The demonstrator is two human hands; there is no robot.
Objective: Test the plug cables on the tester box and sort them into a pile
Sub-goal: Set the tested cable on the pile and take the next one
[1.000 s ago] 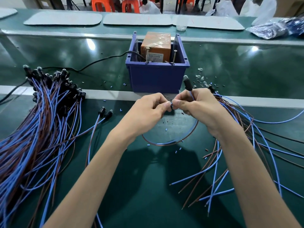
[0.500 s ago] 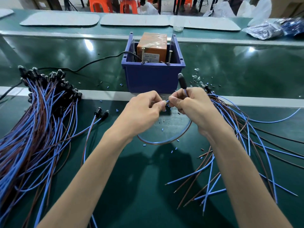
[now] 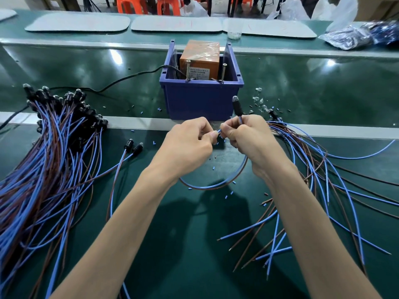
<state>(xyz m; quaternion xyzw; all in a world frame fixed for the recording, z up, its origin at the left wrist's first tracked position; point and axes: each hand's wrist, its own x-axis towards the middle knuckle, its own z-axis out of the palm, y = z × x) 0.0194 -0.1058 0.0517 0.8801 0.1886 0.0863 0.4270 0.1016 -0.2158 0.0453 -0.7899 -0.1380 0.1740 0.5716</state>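
Head view: you're at a green bench [image 3: 194, 266], both forearms reaching in twd the blue bin [image 3: 200, 100].
L hand [image 3: 190, 145]: fingers curled, thumb + forefinger pinching the free wire end of the held cable [image 3: 216, 186], right by the R hand.
R hand [image 3: 248, 139]: clenched round the same cable just below its black plug [image 3: 237, 106]; the plug sticks up above your knuckles, tilted a bit left, in front of the bin's right corner.
Held cable: blue + brown pair, hangs in a loop under both hands, bottom of the loop on or just above the bench. Can't tell which.
Tester box [image 3: 200, 55]: orange, sits inside the blue bin, w/ a black cord [image 3: 129, 76] running out to the left.
Contact posts: two upright metal posts at the bin's front rim, left post [image 3: 188, 70] and right post [image 3: 224, 72]. Cable isn't touching either.
Sorted pile [image 3: 54, 147]: big bundle on your left, plugs pointing away from you, wires fanning twd you.
Strays: two plugged cables [image 3: 133, 145] lie just right of the pile, apart from it.
Other bundle [image 3: 313, 169]: looser spread on your right, behind and beside the R wrist, bare ends twd you.
Scraps [image 3: 232, 192]: small blue and brown insulation bits scattered under and around your hands.
Far side: grey mats [image 3: 177, 24], a clear cup [image 3: 234, 33], plastic bags [image 3: 356, 35] at far right.
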